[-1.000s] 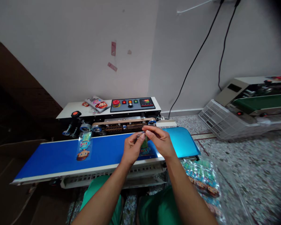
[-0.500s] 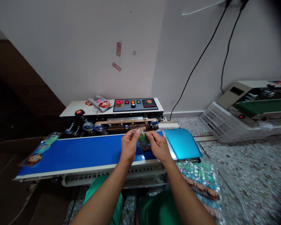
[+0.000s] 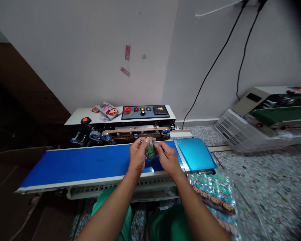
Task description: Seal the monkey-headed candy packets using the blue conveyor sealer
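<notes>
Both my hands meet over the blue conveyor belt [image 3: 77, 165] of a band sealer machine [image 3: 120, 117]. My left hand [image 3: 138, 154] and my right hand [image 3: 167, 157] pinch the top of one small printed packet [image 3: 149, 152] with green contents, held upright just in front of the sealer's metal jaws [image 3: 132, 133]. Fingers of both hands are closed on the packet's upper edge. The belt to the left of my hands carries nothing.
A pile of the same printed packets [image 3: 213, 194] lies on the floor at my right. Packets [image 3: 106, 109] rest on the sealer's top beside its control panel [image 3: 145, 112]. A second sealer [image 3: 271, 117] sits on the floor at far right. A cardboard box [image 3: 5, 187] stands at the belt's left end.
The sealed packet that rode the belt leftward has gone off its left end out of view. My hands have lowered slightly with the new packet, staying in front of the jaws.
</notes>
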Demonstrator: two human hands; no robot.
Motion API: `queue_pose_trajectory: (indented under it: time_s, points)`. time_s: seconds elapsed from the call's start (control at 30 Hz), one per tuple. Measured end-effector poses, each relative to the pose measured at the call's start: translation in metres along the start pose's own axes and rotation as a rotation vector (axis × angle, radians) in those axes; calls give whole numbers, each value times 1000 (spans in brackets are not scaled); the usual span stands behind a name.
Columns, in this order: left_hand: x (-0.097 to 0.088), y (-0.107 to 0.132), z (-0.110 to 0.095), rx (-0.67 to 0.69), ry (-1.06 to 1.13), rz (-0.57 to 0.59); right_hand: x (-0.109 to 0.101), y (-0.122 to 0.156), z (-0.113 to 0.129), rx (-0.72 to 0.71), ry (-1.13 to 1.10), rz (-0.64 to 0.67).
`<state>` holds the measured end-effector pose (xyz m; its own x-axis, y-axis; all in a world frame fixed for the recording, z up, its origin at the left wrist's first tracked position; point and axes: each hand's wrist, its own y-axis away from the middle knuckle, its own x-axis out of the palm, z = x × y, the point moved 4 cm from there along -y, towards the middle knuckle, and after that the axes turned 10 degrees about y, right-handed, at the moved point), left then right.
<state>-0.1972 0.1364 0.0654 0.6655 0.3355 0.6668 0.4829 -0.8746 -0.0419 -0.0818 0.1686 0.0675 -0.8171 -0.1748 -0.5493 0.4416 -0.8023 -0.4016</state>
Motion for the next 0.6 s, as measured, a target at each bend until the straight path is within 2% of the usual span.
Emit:
queue_pose_trajectory:
  time_s: [0.37, 0.53, 0.6]
  points:
    - [-3, -3, 2, 19, 2, -12, 4, 1, -1, -27, 8, -12]
    - [3, -1, 1, 10, 34, 68, -4, 1, -6, 29, 27, -137]
    - [2, -1, 0, 11, 57, 61, -11, 0, -10, 64, 43, -195]
